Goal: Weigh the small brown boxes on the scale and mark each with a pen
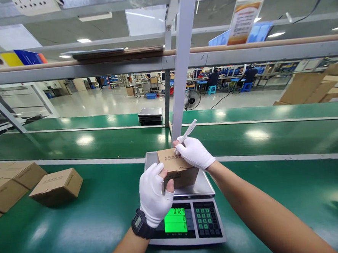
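Small carton [177, 168] on weighing scale [188, 213] pan, display green | left hand [153, 194] closed on carton's near corner | right hand [194, 152] closed on white pen [187, 133], resting on top | risk: hand pressure likely skews reading; pen push may slide carton.

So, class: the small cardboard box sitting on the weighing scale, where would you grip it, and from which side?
Probably by its two short side faces, coming from above. The cardboard box sits flat on the scale pan, top face exposed, and the left hand already steadies its near side while the right hand, holding a pen, rests on top.
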A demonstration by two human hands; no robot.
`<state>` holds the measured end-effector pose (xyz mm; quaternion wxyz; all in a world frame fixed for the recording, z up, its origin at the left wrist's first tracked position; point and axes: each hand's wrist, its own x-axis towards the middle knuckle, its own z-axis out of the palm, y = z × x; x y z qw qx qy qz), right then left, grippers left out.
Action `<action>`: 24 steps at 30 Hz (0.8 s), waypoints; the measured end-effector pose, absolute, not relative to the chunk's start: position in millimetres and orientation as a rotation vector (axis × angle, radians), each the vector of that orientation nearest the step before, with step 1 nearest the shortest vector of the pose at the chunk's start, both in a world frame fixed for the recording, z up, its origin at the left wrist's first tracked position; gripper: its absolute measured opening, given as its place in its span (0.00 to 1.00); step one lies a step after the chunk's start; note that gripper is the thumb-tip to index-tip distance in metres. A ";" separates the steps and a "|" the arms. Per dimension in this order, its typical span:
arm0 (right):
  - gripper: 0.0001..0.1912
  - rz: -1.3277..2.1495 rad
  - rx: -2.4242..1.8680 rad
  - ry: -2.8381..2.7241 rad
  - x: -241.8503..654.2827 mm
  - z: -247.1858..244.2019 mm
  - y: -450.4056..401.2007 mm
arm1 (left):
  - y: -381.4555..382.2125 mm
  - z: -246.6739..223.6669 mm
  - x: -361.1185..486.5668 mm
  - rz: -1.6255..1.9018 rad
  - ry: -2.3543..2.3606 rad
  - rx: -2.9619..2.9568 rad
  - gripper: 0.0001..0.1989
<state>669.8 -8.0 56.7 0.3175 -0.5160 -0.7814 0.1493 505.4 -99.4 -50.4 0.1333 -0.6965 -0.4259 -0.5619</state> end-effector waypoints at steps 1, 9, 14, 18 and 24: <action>0.16 0.391 -1.373 -2.057 669.1 57.3 -8.0 | -99.6 -50.0 506.0 -1.633 -1.237 -2.020 0.16; 0.14 0.379 -1.395 -2.113 667.3 56.5 -7.5 | -98.0 -53.0 509.8 -1.689 -1.245 -2.004 0.16; 0.14 0.351 -1.421 -2.089 667.0 55.3 -6.6 | -97.9 -52.6 510.4 -1.697 -1.242 -2.001 0.15; 0.14 0.355 -1.410 -2.093 667.5 55.5 -7.1 | -98.3 -51.9 510.8 -1.704 -1.249 -2.006 0.16; 0.15 0.305 -1.436 -2.081 667.0 56.0 -8.8 | -98.6 -52.7 511.7 -1.724 -1.255 -2.004 0.15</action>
